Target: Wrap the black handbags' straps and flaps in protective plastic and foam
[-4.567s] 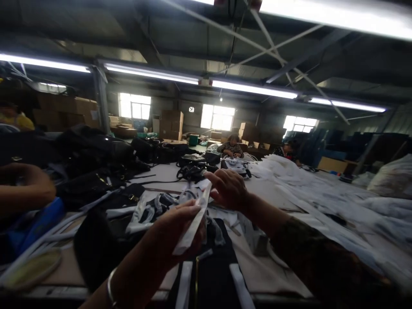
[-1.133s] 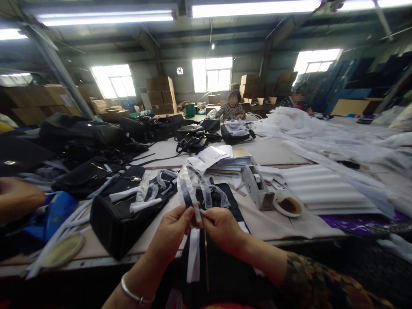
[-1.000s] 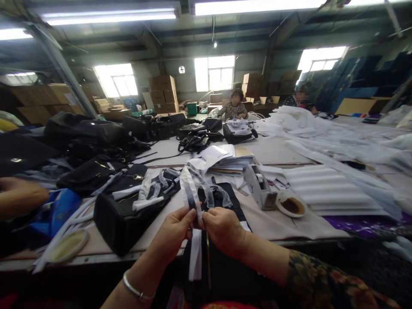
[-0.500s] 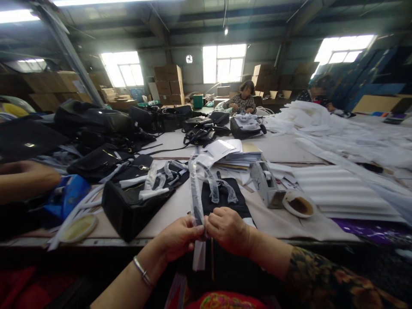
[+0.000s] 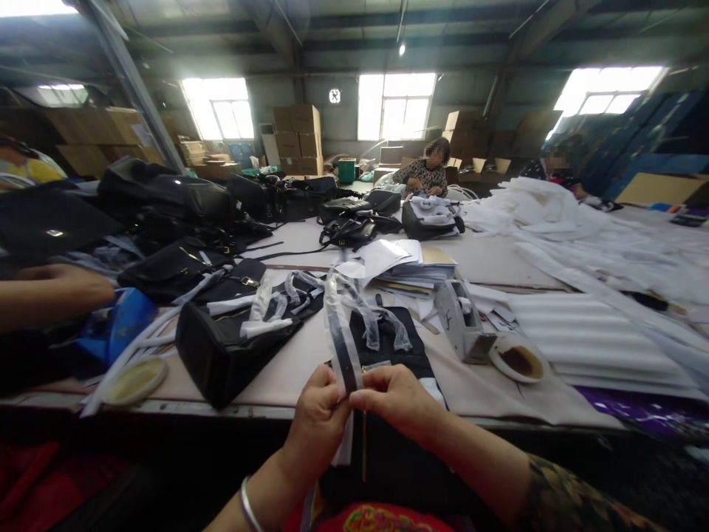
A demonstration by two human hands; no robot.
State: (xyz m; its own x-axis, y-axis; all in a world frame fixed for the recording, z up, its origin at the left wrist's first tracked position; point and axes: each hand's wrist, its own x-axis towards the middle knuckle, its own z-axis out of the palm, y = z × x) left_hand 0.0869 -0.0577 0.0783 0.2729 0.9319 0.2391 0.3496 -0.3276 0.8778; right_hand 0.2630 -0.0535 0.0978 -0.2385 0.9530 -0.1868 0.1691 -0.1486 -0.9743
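Observation:
A black strap in clear plastic film rises from between my hands and curves back over a black bag at the table's front edge. My left hand is closed on the strap's lower end. Pinched on the same spot from the right is my right hand, its thumb and fingers meeting the left thumb. Below the hands hangs a white strip, beside a gold zipper line on the black bag. More film-wrapped strap pieces lie on the bag.
Left of my hands sits a black bag with wrapped straps. A tape dispenser, a tape roll and stacked papers are on the right. Another person's arm reaches in at left. White foam sheets lie far right.
My left hand has turned, its fingers now curled with the back facing up. My right hand has opened out slightly from a tighter curl. More of the black strap shows. The view has shifted slightly.

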